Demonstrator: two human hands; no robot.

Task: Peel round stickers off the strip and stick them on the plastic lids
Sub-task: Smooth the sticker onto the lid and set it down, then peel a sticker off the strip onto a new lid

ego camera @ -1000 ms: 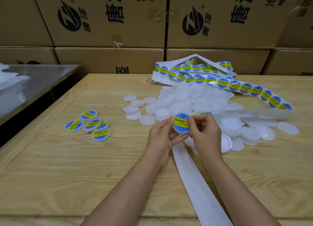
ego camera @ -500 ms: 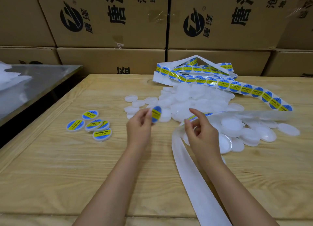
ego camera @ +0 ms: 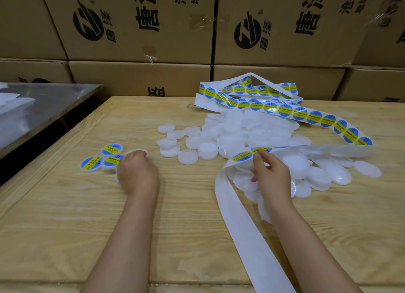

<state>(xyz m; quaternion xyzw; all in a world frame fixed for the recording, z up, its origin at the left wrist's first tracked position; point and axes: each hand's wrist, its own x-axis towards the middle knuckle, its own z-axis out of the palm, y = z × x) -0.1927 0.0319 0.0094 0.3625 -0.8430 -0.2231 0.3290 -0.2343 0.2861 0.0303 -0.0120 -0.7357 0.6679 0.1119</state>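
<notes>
Pale wooden surface fills the near view, and across its right side runs the bare tail of the long white paper strip, with no stickers left on this stretch.

Half a second ago our left hand held a freshly labelled lid up near the middle. Now it has dropped to the left, knuckles up, with its fingers curled over that round white plastic lid. Only a sliver of the lid's rim shows past the knuckles, and we cannot tell whether it already rests on the wood. It sits right against the cluster of labelled lids, part of which the hand covers.

Our right hand has hardly moved. It stays where the strip folds over, its forefinger and thumb pinching the strip's edge just beside the next round blue-and-yellow sticker.

Beyond the hands lies the heap of blank translucent white lids, unchanged, with a few strays spread toward the left. The stickered length of the strip curves over the heap's right side and piles into loose loops at the back. Behind everything stand stacked brown cardboard boxes printed in black, and a grey metal table sits off to the left.
</notes>
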